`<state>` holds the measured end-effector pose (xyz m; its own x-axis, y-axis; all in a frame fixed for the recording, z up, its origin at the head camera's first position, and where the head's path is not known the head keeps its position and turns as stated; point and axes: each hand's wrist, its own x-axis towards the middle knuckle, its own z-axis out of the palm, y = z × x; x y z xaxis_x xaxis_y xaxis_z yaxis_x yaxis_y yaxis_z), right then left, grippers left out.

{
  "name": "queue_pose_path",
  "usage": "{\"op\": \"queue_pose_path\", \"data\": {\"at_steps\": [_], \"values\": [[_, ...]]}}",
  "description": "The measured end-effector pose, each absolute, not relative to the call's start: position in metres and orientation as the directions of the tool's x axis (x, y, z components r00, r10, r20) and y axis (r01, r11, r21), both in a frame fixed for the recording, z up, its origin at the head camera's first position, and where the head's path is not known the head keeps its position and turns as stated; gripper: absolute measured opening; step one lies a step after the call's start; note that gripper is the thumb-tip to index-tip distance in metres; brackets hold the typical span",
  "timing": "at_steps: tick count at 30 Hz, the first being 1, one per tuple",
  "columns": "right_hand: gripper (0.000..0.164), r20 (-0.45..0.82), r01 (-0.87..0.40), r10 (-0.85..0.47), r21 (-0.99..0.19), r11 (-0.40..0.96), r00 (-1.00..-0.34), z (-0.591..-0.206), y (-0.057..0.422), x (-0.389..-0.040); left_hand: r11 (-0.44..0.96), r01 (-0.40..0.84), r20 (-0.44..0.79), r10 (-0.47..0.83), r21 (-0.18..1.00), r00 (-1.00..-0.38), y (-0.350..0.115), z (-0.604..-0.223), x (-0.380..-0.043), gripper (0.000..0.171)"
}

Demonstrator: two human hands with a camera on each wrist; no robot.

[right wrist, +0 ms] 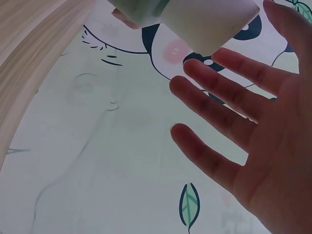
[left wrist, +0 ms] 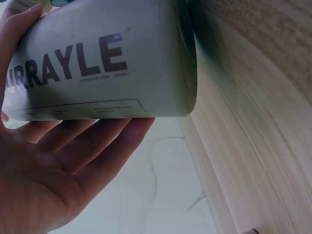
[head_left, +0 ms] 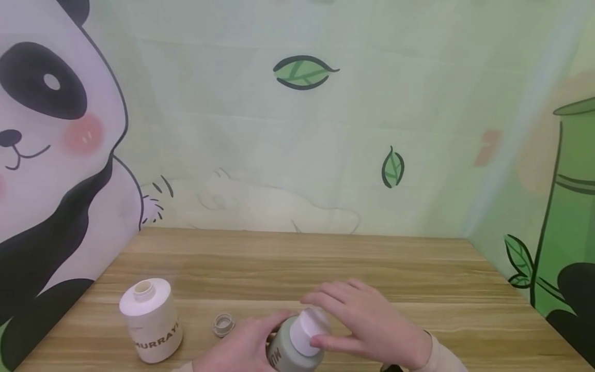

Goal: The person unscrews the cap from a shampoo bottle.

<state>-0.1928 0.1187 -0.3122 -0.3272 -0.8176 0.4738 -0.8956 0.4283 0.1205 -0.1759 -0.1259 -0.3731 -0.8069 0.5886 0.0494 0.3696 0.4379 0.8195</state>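
Observation:
My left hand (head_left: 244,345) grips a grey-green bottle (head_left: 284,347) around its side, at the front middle of the table. In the left wrist view brown letters run along the bottle (left wrist: 146,73), with the fingers behind it and the thumb near its top. A smooth white cap (head_left: 304,330) covers the bottle's top. My right hand (head_left: 372,323) pinches this cap between thumb and index finger. In the right wrist view those two fingertips sit at the end of the cap (right wrist: 209,24), while the other fingers spread out straight.
A white bottle (head_left: 155,330) with brown letters stands uncapped at the left. Between it and my left hand lies a small pale round cap (head_left: 223,324). A dark object (head_left: 391,368) shows partly under my right wrist. The wooden table (head_left: 297,258) ends at a printed panda backdrop (head_left: 241,129).

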Motion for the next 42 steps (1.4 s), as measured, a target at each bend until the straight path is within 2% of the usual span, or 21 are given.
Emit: {"op": "queue_pose_path", "data": {"at_steps": [6, 13, 18, 22, 27, 33, 37, 42], "values": [[0.036, 0.465, -0.894, -0.819, 0.114, 0.434, -0.338, -0.3135, 0.1171, -0.1935, 0.435, 0.357, 0.040, 0.587, 0.826, -0.809, -0.1272, -0.3724, -0.1760, 0.067], [0.031, 0.472, -0.913, -0.830, 0.114, 0.391, -0.297, -0.3140, 0.1179, -0.1941, 0.442, 0.329, 0.016, 0.577, 0.834, -0.817, -0.1266, -0.3716, -0.1756, 0.068], [0.035, 0.435, -0.935, -0.856, 0.079, 0.345, -0.279, -0.3106, 0.1218, -0.1928, 0.419, 0.307, 0.005, 0.585, 0.855, -0.811, -0.1257, -0.3705, -0.1760, 0.068], [0.042, 0.437, -0.945, -0.868, 0.107, 0.310, -0.236, -0.3089, 0.1230, -0.1932, 0.414, 0.319, 0.013, 0.594, 0.853, -0.804, -0.1254, -0.3708, -0.1765, 0.066], [0.042, 0.429, -0.949, -0.876, 0.110, 0.294, -0.222, -0.3080, 0.1235, -0.1936, 0.403, 0.333, 0.029, 0.600, 0.853, -0.800, -0.1252, -0.3711, -0.1757, 0.066], [0.044, 0.432, -0.935, -0.863, 0.109, 0.338, -0.261, -0.3082, 0.1240, -0.1945, 0.414, 0.414, 0.100, 0.599, 0.811, -0.795, -0.1259, -0.3726, -0.1755, 0.065], [0.041, 0.439, -0.923, -0.848, 0.098, 0.372, -0.295, -0.3091, 0.1242, -0.1947, 0.417, 0.385, 0.071, 0.598, 0.823, -0.798, -0.1267, -0.3732, -0.1761, 0.059], [0.036, 0.452, -0.923, -0.841, 0.088, 0.374, -0.298, -0.3107, 0.1234, -0.1954, 0.401, 0.356, 0.051, 0.600, 0.844, -0.799, -0.1262, -0.3743, -0.1769, 0.059]]}}
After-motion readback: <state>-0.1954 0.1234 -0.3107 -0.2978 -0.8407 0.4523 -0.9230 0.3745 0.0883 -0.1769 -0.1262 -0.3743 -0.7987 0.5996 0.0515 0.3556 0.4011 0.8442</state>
